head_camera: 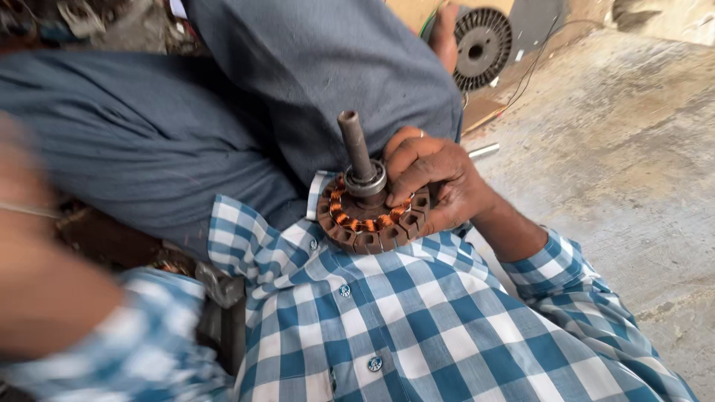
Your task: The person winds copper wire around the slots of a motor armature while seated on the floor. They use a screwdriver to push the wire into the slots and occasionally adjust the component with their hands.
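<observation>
One stator (372,216) fills the middle of my view: a round, rusty-brown stack of steel plates with copper windings in its slots, a bearing ring at its hub and a dark shaft (355,145) standing up out of it, tilted slightly away from me. It rests against the chest of my blue checked shirt (417,320), just below the grey trousers (223,126). I judge it heavy and rigid for its size, with rough, unslippery edges; the copper wire looks like the delicate part, so the outer steel rim or the shaft is where I would take hold.

My right hand (436,186) is closed around the rim on the far side, fingers curled over the top of the teeth and thumb beneath. My left hand (22,179) is a blur at the frame's edge; I cannot tell its grip. Further off, a second, grey slotted disc (482,46) lies on the concrete floor (618,149), well apart.
</observation>
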